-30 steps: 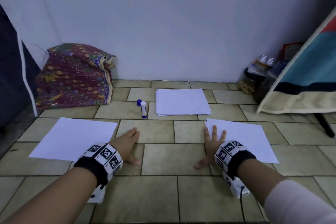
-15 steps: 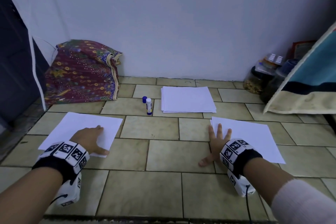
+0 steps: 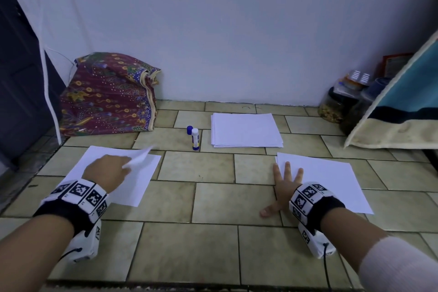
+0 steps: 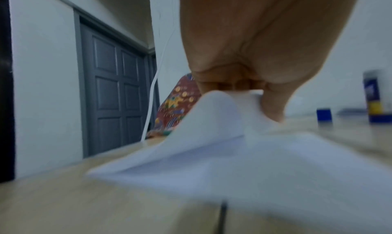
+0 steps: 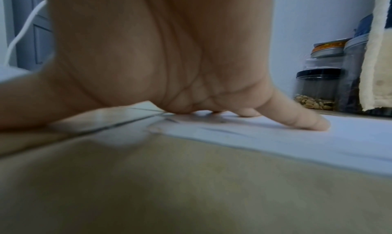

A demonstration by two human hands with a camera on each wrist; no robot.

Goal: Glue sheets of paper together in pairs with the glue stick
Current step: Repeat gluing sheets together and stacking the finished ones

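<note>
- Head view: left hand [image 3: 106, 170] pinching the far right corner of the left sheet [image 3: 132, 185] and lifting it off the tiled floor [image 3: 213, 197], probably to carry it over for pairing. Right hand [image 3: 283, 187] flat, fingers straight and spread, pressing the near left part of the right sheet [image 3: 331, 180], likely to keep it from sliding. Glue stick [image 3: 195, 138] upright at far centre, uncapped, blue cap [image 3: 189, 130] just beside it, stack of paper [image 3: 246, 130] near on its right. Counted: two single sheets, one stack, one glue stick, one cap. Patterned cloth bundle [image 3: 106, 95] far left against the wall.
- Left wrist view: fingers [image 4: 273, 106] and thumb clamped on the raised paper corner, sheet bent up in a ridge, rest of it on the floor. Glue stick and cap at the right, blurred.
- Right wrist view: palm low, one finger [image 5: 297, 120] straight on the sheet, nothing gripped. Jars [image 5: 318, 86] far right, at least two; exact number cannot be told.
</note>
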